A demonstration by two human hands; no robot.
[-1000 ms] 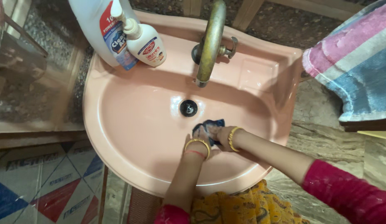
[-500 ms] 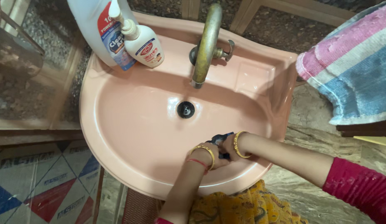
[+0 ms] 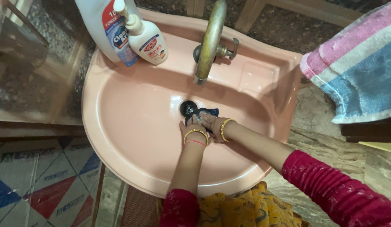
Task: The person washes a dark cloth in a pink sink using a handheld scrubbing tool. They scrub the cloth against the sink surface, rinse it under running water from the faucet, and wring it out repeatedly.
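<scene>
Both my hands press a dark blue scrubbing cloth (image 3: 209, 112) against the bowl of a pink wash basin (image 3: 132, 126), right beside the black drain (image 3: 187, 107). My left hand (image 3: 193, 124) lies on the cloth's near-left part; a gold bangle and a red thread circle its wrist. My right hand (image 3: 211, 121) grips the cloth from the right and also wears a gold bangle. Red sleeves cover both my forearms. Most of the cloth is hidden under my fingers.
A brass tap (image 3: 209, 40) with a side lever reaches over the basin. A large white cleaner bottle (image 3: 109, 29) and a white pump soap bottle (image 3: 146, 38) stand on the back-left rim. A striped pink, white and blue towel (image 3: 355, 67) hangs at right. Patterned mat (image 3: 40, 180) lower left.
My hands slid the cloth from near the drain toward the basin's front edge, then back up beside the drain.
</scene>
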